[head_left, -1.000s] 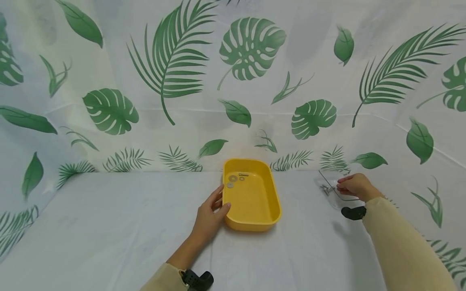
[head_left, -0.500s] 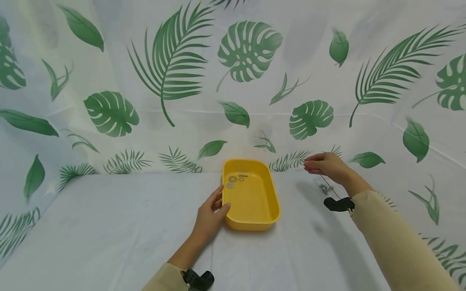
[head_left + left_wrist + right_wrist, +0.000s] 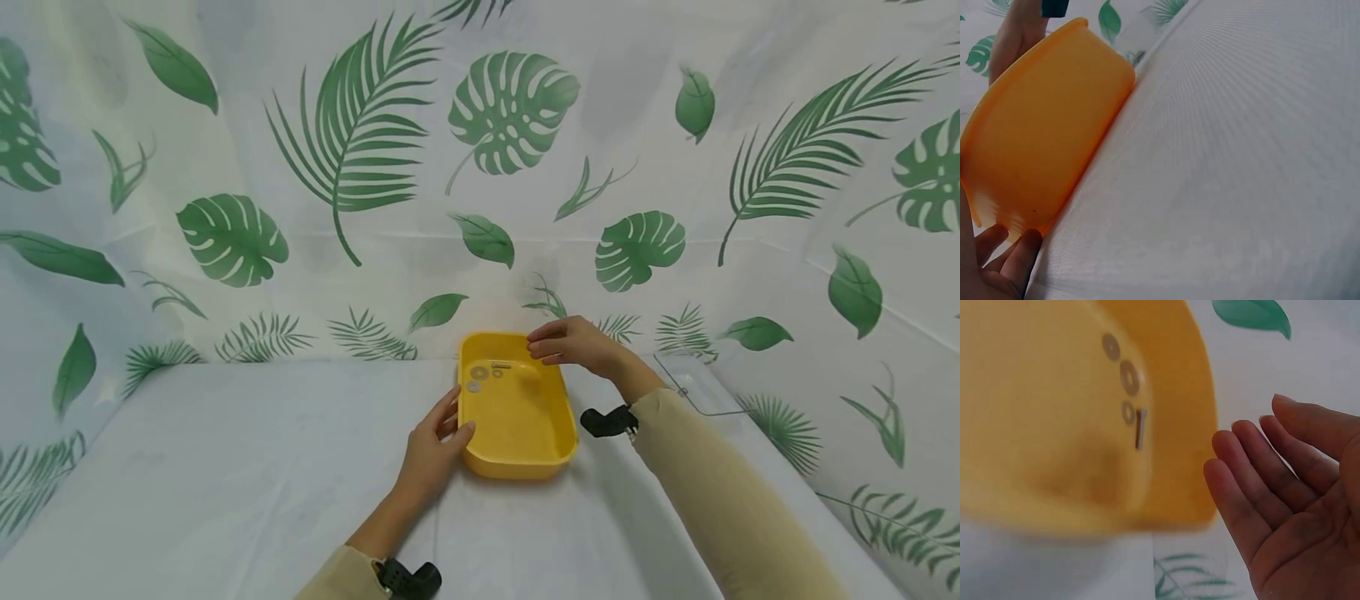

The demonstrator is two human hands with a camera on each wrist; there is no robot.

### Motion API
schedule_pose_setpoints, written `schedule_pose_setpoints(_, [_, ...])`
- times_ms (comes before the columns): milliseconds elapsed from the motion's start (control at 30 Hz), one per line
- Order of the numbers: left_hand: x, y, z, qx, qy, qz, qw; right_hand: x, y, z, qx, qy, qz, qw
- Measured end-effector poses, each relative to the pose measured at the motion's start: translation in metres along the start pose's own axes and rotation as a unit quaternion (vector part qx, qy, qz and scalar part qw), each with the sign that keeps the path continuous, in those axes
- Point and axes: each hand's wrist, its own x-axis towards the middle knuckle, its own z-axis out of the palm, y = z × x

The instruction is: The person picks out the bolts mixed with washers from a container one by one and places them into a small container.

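Observation:
A yellow tray (image 3: 517,417) stands on the white-covered table. My left hand (image 3: 431,450) holds its left side, with the thumb at the rim and the fingers along the outer wall. In the left wrist view, fingertips (image 3: 1025,244) press low on that wall. My right hand (image 3: 577,346) hovers at the far right corner of the tray. The right wrist view shows its palm bare and its fingers loosely extended beside the rim. Inside the tray lie a small bolt (image 3: 1140,429), a large washer (image 3: 1129,377), another washer (image 3: 1110,346) and a smaller ring (image 3: 1129,412).
A clear box (image 3: 701,392) with a thin dark edge stands at the right, partly behind the right sleeve (image 3: 720,483). A leaf-printed white cloth (image 3: 420,275) rises behind the table.
My right hand has travelled left from the clear box, where metal pieces showed, to the tray's far right corner. Its fingers have spread from a pinch-like pose. The left hand stays put.

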Motion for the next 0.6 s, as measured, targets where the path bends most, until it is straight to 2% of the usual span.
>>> schedule_pose_setpoints(200, [0.002, 0.000, -0.001, -0.002, -0.001, -0.001, 1.0000, 0.018, -0.009, 0.024, -0.015, -0.014, -0.018, 1.000])
schedule_pose_setpoints(300, [0.004, 0.000, -0.002, 0.000, 0.000, 0.000, 1.0000, 0.028, -0.009, 0.035, -0.030, -0.003, -0.018, 0.999])
schedule_pose_setpoints(433, [0.003, 0.000, -0.002, -0.001, -0.001, -0.002, 1.0000, 0.039, -0.005, 0.048, -0.062, 0.017, 0.002, 0.998])
schedule_pose_setpoints(600, [0.001, 0.000, -0.001, 0.002, -0.004, 0.003, 1.0000, 0.045, 0.002, 0.057, -0.104, 0.022, 0.030, 0.994])
